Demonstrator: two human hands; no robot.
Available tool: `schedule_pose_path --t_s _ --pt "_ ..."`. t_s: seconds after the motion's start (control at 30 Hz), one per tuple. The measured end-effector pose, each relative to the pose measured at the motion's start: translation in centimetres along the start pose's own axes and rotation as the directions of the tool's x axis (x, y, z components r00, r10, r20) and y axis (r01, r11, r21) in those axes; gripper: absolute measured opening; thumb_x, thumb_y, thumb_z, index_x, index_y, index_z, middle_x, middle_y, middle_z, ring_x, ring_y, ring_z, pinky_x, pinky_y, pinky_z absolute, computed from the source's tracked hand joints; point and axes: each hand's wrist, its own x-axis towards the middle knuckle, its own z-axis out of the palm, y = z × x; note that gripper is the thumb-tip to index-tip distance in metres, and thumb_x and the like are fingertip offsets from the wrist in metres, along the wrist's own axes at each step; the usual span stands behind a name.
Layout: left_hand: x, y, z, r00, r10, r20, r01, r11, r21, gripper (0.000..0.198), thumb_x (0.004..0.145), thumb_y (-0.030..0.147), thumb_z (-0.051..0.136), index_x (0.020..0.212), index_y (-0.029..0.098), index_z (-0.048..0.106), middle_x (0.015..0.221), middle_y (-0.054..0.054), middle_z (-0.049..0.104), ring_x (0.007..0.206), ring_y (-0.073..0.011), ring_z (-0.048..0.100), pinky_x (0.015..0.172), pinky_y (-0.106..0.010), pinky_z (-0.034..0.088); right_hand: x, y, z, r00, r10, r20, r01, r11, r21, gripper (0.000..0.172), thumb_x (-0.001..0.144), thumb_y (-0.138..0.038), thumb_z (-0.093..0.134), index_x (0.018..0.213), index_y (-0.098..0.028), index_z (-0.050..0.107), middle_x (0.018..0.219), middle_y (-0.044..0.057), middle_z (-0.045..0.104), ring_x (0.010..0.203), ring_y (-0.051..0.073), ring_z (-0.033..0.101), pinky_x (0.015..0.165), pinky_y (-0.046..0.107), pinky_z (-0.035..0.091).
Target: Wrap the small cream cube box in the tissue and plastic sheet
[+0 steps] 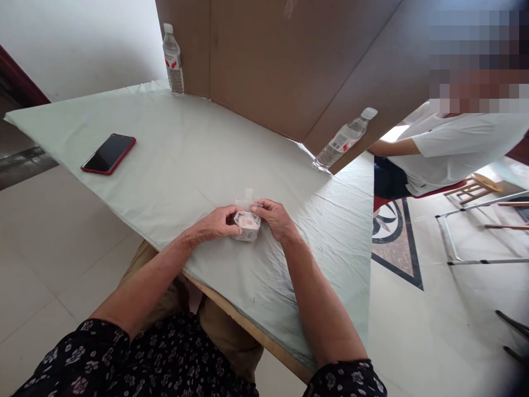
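A small whitish box [247,225] with cut corners, seen through clear plastic, rests on the table near its front edge. Faint pinkish print shows on its top. My left hand [219,223] grips the box from the left, thumb along the near side and fingers behind. From the right, my right hand [274,216] pinches the clear plastic wrap [244,203] at the box's far side, thumb and forefinger together. A piece of this plastic sticks up beyond the box. Whether it is a loose film or a lid flap I cannot tell.
A pale cloth covers the table [173,143]. To the left lies a phone [109,154] in a red case. Two water bottles [173,60] stand against a brown cardboard partition [264,66]. Beyond it, at the right, sits a person [450,143] in a white shirt.
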Motion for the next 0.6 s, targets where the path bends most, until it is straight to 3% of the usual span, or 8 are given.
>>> schedule_pose_path --t_s 0.17,0.27,0.4,0.53,0.6 --pt "0.2 -0.3 0.2 0.999 0.015 -0.038 -0.02 0.992 -0.127 0.051 0.066 0.028 0.073 0.114 0.016 0.06 0.098 -0.004 0.066 0.088 -0.0184 0.062 0.077 -0.029 0.047 -0.7 -0.3 0.6 0.999 -0.032 -0.006 0.032 0.999 -0.012 0.025 0.062 -0.041 0.078 0.072 -0.02 0.068 0.067 -0.004 0.06 0.064 0.012 0.047 0.062 0.027 0.038" --pt "0.3 -0.7 0.4 0.993 0.042 -0.108 -0.067 0.969 -0.237 0.073 0.065 0.027 0.075 0.132 0.017 0.048 0.106 -0.006 0.062 0.093 -0.018 0.062 0.079 -0.029 0.049 -0.9 -0.1 0.7 0.998 -0.041 -0.038 0.04 0.999 -0.028 0.026 0.062 -0.042 0.078 0.073 -0.02 0.069 0.067 -0.003 0.06 0.064 0.012 0.048 0.062 0.027 0.038" --pt "0.4 -0.9 0.4 0.989 0.043 -0.138 -0.081 0.956 -0.283 0.106 0.066 0.027 0.075 0.156 0.02 0.02 0.108 -0.006 0.061 0.092 -0.0181 0.064 0.08 -0.029 0.048 -1.2 0.1 0.7 0.997 -0.043 -0.058 0.041 0.998 -0.039 0.027 0.063 -0.044 0.077 0.074 -0.02 0.069 0.065 -0.003 0.06 0.062 0.012 0.047 0.06 0.027 0.037" --pt "0.3 -0.7 0.6 0.995 0.019 -0.101 -0.048 0.955 -0.292 0.112 0.067 0.029 0.074 0.16 0.018 0.012 0.108 -0.006 0.063 0.092 -0.0183 0.064 0.08 -0.03 0.047 -2.1 -0.3 0.6 0.998 -0.054 -0.028 0.052 0.997 -0.06 0.03 0.069 -0.048 0.075 0.078 -0.02 0.069 0.071 -0.002 0.063 0.066 0.014 0.053 0.066 0.029 0.042" --pt "0.2 -0.6 0.7 0.993 0.012 -0.119 -0.046 0.957 -0.286 0.109 0.068 0.031 0.073 0.159 0.016 0.014 0.11 -0.007 0.064 0.092 -0.0183 0.063 0.08 -0.03 0.047 -2.6 -0.5 0.6 0.998 -0.061 0.023 0.063 0.994 -0.087 0.037 0.071 -0.05 0.075 0.091 -0.02 0.07 0.083 0.001 0.068 0.075 0.016 0.059 0.073 0.03 0.046"
